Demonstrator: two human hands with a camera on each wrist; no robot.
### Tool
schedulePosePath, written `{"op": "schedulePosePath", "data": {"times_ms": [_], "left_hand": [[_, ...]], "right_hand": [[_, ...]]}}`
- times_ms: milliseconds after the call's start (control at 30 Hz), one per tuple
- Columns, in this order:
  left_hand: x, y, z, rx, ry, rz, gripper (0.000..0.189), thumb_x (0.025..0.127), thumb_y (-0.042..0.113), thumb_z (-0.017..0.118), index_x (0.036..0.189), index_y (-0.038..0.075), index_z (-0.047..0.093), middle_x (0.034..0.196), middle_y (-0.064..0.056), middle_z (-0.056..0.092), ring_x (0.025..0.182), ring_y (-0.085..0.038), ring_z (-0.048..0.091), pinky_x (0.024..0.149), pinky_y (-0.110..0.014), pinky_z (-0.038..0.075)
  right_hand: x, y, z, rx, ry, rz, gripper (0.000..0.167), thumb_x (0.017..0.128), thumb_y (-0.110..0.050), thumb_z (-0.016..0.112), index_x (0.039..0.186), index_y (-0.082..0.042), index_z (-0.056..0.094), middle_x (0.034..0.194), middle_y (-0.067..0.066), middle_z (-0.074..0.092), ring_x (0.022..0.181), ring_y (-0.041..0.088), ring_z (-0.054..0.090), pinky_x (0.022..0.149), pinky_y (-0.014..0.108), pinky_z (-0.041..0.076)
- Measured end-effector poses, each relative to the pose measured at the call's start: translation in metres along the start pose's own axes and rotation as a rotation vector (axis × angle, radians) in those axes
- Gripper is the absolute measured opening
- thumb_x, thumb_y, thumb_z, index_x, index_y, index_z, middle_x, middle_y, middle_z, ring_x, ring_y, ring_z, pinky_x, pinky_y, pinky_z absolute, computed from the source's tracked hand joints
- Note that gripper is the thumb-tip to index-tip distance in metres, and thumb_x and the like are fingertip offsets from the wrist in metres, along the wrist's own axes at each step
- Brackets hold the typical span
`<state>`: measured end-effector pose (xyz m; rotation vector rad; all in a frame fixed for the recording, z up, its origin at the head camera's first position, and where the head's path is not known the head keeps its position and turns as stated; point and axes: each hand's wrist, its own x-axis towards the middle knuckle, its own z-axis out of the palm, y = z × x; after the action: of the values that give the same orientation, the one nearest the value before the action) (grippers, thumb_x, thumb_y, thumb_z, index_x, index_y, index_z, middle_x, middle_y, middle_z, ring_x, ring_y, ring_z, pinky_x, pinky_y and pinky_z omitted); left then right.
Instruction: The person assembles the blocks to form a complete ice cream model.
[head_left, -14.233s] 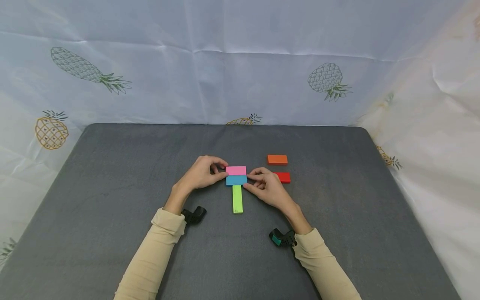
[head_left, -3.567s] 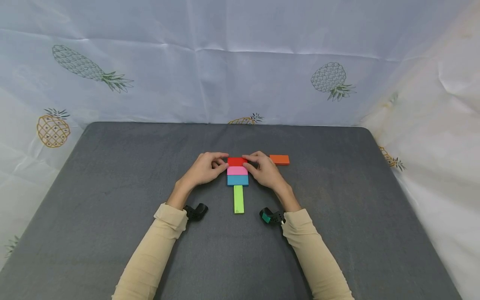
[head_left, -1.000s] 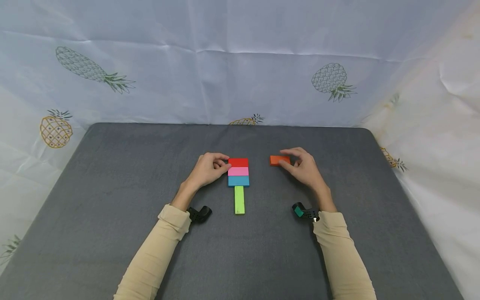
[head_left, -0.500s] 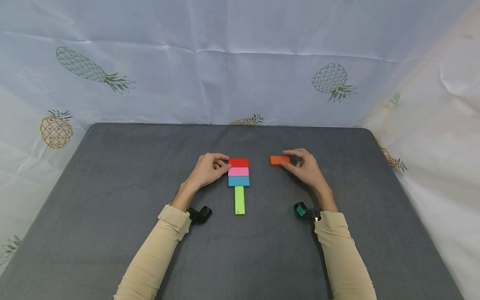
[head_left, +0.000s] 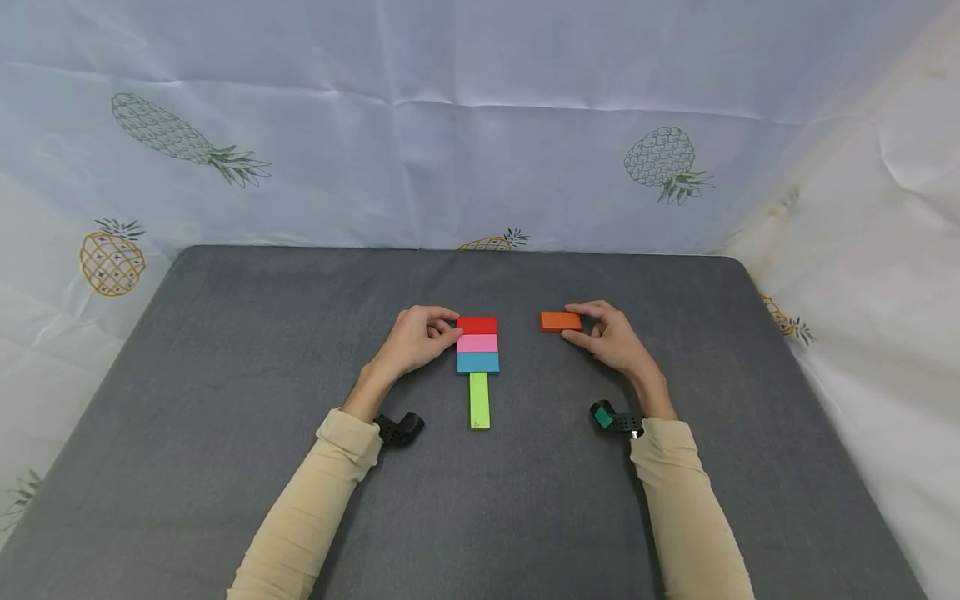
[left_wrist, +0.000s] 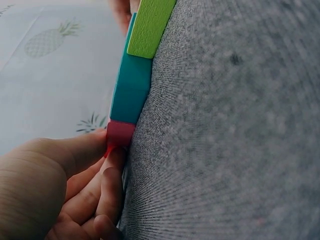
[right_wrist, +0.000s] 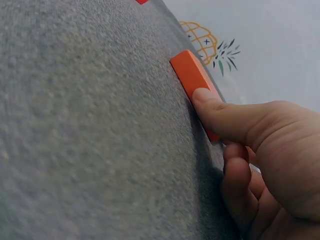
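Note:
In the head view, a red block [head_left: 477,325], a pink block [head_left: 477,342] and a blue block [head_left: 477,362] lie in rows against each other. A lime green block [head_left: 479,401] points toward the person below them, like a stem. My left hand [head_left: 417,340] holds the red block's left end between thumb and index finger; in the left wrist view the fingers hide most of that block. Off to the right, my right hand [head_left: 611,337] pinches an orange block [head_left: 557,321], thumb on its near side, index finger on the far side. It lies flat on the table.
The dark grey cloth-covered table [head_left: 315,500] carries all the blocks. Behind it hangs a pale pineapple-print curtain [head_left: 450,150]. Each wrist wears a black camera mount, the left one [head_left: 401,428] and the right one [head_left: 613,419].
The red block went from the right to the row above the pink one. My right hand then moved right to the orange block, and its fingers closed round it. The left hand stays put.

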<state>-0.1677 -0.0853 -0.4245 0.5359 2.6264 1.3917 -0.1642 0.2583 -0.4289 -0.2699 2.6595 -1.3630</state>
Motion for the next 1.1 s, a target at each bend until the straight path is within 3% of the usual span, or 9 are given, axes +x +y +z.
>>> {"op": "schedulePosePath", "data": {"times_ms": [267, 700, 1100], "left_hand": [[0.0, -0.002, 0.0, 0.004, 0.001, 0.002, 0.032, 0.096, 0.012, 0.071, 0.123, -0.006, 0.07, 0.094, -0.017, 0.078, 0.066, -0.007, 0.062, 0.064, -0.02, 0.048], [0.001, -0.001, -0.001, 0.005, -0.007, 0.007, 0.031, 0.096, 0.011, 0.071, 0.122, -0.005, 0.07, 0.093, -0.016, 0.077, 0.066, -0.009, 0.061, 0.065, -0.021, 0.048], [0.0, 0.0, -0.001, 0.0, -0.011, 0.004, 0.031, 0.096, 0.012, 0.071, 0.123, -0.005, 0.07, 0.094, -0.017, 0.077, 0.07, -0.013, 0.065, 0.068, -0.024, 0.05]], "right_hand": [[0.0, -0.001, -0.002, 0.01, -0.024, 0.004, 0.048, 0.096, -0.013, 0.072, 0.141, 0.001, 0.059, 0.141, 0.024, 0.051, 0.044, 0.006, 0.04, 0.048, 0.023, 0.043], [0.002, -0.002, 0.005, -0.044, 0.046, -0.023, 0.041, 0.096, -0.014, 0.072, 0.135, -0.002, 0.065, 0.132, 0.02, 0.056, 0.045, 0.009, 0.04, 0.045, 0.025, 0.043], [0.011, -0.017, 0.013, -0.095, 0.049, -0.019, 0.041, 0.097, -0.016, 0.072, 0.135, -0.004, 0.066, 0.133, 0.02, 0.058, 0.049, 0.006, 0.036, 0.051, 0.024, 0.037]]}}
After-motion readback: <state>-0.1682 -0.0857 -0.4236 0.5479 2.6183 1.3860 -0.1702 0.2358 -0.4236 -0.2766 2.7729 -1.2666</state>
